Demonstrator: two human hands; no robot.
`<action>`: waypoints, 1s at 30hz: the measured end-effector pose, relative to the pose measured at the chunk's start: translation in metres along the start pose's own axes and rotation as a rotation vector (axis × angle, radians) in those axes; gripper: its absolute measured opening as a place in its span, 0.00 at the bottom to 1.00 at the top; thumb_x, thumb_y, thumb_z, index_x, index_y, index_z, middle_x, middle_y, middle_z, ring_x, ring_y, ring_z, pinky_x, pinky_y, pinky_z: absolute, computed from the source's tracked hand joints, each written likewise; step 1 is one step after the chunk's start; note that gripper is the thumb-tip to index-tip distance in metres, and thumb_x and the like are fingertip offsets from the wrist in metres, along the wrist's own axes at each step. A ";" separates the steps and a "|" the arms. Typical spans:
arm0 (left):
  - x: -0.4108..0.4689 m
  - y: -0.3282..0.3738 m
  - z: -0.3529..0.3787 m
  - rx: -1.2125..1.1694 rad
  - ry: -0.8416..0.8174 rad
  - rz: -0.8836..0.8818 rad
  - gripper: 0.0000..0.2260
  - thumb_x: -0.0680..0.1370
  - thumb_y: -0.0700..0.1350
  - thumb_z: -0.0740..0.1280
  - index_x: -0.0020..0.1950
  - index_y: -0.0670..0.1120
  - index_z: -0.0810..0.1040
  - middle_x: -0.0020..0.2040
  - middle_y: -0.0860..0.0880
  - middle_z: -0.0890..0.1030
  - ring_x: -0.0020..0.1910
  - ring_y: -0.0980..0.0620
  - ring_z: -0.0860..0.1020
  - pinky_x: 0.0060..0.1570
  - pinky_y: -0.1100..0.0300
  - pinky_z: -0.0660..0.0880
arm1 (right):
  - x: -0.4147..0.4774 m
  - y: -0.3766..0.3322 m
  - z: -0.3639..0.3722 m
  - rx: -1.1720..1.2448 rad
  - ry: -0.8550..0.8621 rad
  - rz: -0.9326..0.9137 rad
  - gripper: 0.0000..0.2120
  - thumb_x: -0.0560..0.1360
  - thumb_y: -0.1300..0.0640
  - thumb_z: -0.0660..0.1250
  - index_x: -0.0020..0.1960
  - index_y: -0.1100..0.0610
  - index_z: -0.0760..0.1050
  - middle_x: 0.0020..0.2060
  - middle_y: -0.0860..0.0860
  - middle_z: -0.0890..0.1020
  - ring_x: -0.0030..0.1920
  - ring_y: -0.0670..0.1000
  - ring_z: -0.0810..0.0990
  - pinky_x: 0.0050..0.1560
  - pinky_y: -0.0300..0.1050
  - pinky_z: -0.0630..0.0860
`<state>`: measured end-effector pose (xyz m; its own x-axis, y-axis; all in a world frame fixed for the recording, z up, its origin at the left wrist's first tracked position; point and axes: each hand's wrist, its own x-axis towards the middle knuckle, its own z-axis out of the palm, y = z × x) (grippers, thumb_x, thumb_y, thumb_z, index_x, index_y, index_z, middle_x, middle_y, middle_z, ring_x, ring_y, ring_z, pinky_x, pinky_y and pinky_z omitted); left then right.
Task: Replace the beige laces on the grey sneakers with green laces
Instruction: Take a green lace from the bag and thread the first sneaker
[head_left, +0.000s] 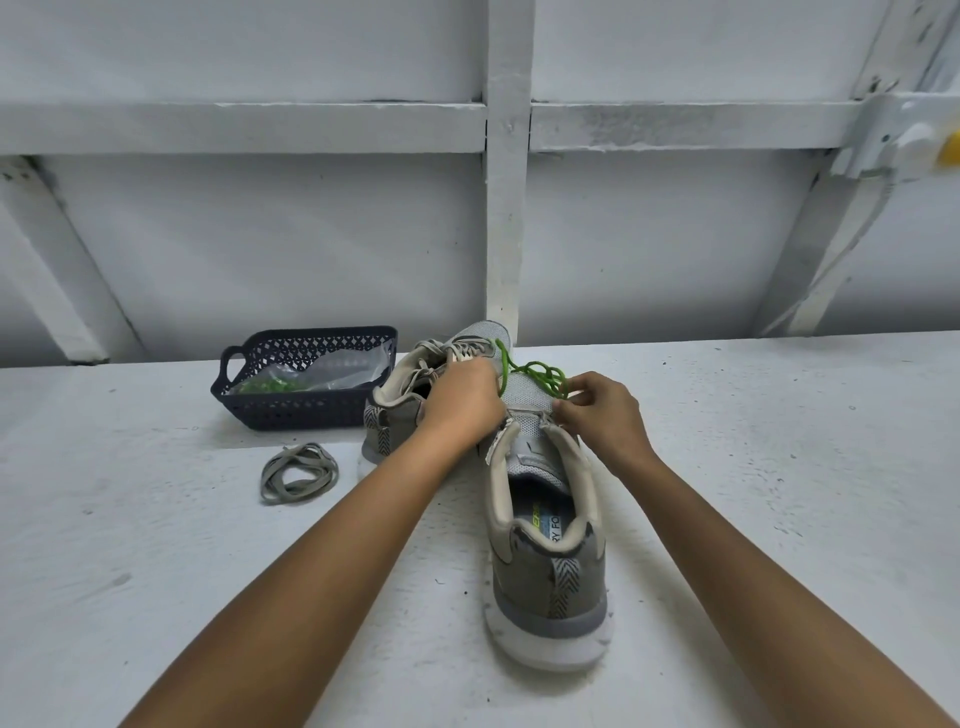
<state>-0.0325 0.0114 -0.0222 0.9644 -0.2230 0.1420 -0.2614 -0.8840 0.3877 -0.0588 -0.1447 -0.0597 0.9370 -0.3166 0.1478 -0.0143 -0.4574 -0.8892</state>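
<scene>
White table (753, 467); sneaker (545, 592) insole (537, 522) reads "RY FO".

of the person only the two arms are seen. the left hand (462, 400) and the right hand (597, 415) are bare, and the skin is uncovered on the left forearm (311, 571) and the right forearm (769, 571) as far as the lower edge. both forearms are slim and smooth, narrow at the wrists, wider near the edge. the nails are too small to tell.
</scene>
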 end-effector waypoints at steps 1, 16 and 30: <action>0.000 0.001 -0.001 0.002 -0.009 0.002 0.04 0.72 0.34 0.63 0.38 0.42 0.75 0.40 0.44 0.77 0.45 0.42 0.77 0.39 0.56 0.70 | -0.001 -0.001 0.000 -0.028 -0.002 -0.010 0.06 0.72 0.60 0.71 0.47 0.55 0.75 0.39 0.53 0.82 0.40 0.51 0.81 0.36 0.35 0.71; -0.012 0.013 -0.024 -0.318 -0.361 -0.137 0.12 0.77 0.43 0.64 0.36 0.45 0.66 0.30 0.47 0.72 0.26 0.52 0.74 0.24 0.62 0.74 | 0.002 -0.050 -0.020 -0.236 -0.498 0.177 0.17 0.71 0.53 0.73 0.47 0.68 0.78 0.33 0.56 0.72 0.32 0.49 0.71 0.28 0.36 0.75; -0.018 -0.006 -0.016 -0.596 -0.388 -0.227 0.10 0.80 0.43 0.57 0.40 0.42 0.71 0.31 0.46 0.74 0.28 0.50 0.74 0.31 0.58 0.77 | 0.013 -0.079 -0.006 -0.926 -0.668 -0.114 0.06 0.73 0.65 0.66 0.49 0.64 0.78 0.44 0.58 0.79 0.41 0.56 0.82 0.35 0.45 0.81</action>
<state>-0.0486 0.0269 -0.0129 0.9131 -0.2876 -0.2890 0.0754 -0.5776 0.8129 -0.0481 -0.1176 0.0146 0.9437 0.1430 -0.2983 0.0900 -0.9787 -0.1845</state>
